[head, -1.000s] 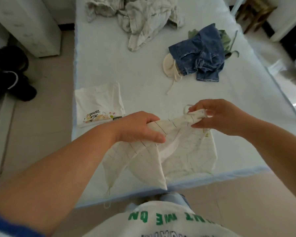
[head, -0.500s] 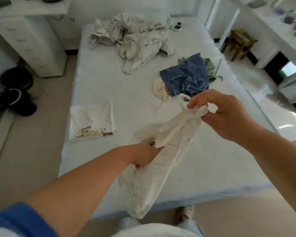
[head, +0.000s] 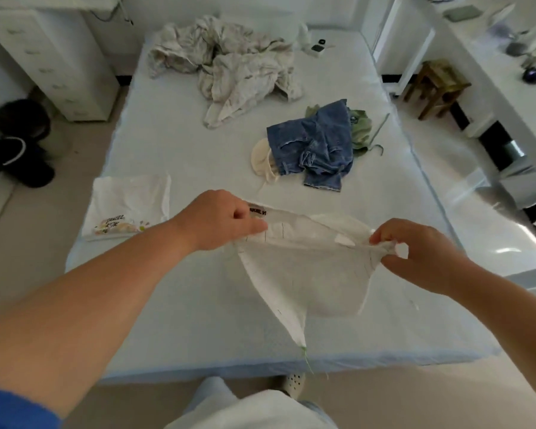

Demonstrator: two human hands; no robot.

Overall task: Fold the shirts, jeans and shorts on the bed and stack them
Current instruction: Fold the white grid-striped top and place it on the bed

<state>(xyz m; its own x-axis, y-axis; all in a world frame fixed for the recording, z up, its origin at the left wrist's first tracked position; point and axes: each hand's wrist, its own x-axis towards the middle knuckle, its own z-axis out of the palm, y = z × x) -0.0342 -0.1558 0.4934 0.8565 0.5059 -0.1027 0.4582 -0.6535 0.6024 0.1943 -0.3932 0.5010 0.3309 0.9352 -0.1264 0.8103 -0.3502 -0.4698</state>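
1. Bed with pale blue fitted sheet (head: 174, 144): smooth, flat surface; near edge runs just in front of the person's feet. A wide bare stretch lies between the near edge and the clothing heaps.
2. Thin white garment with fine dark grid lines (head: 307, 274): held above the near part of the bed, top edge stretched taut between both hands, the rest hanging to a point with a green thread; label showing beside the left hand.
3. Left hand (head: 220, 221): fingers curled, gripping the garment's left top corner.
4. Right hand (head: 421, 252): fingertips pinching the right top corner.
5. Folded white shirt with printed graphic (head: 127, 209): flat, near the bed's left edge.
6. Crumpled blue denim piece (head: 316, 147): mid-bed, right of centre, over a cream cloth item (head: 260, 159) and touching a green garment (head: 361, 128).
7. Rumpled off-white bedding heap (head: 229, 63): far end.
8. Small wooden stool (head: 437, 85): on the floor right of the bed.
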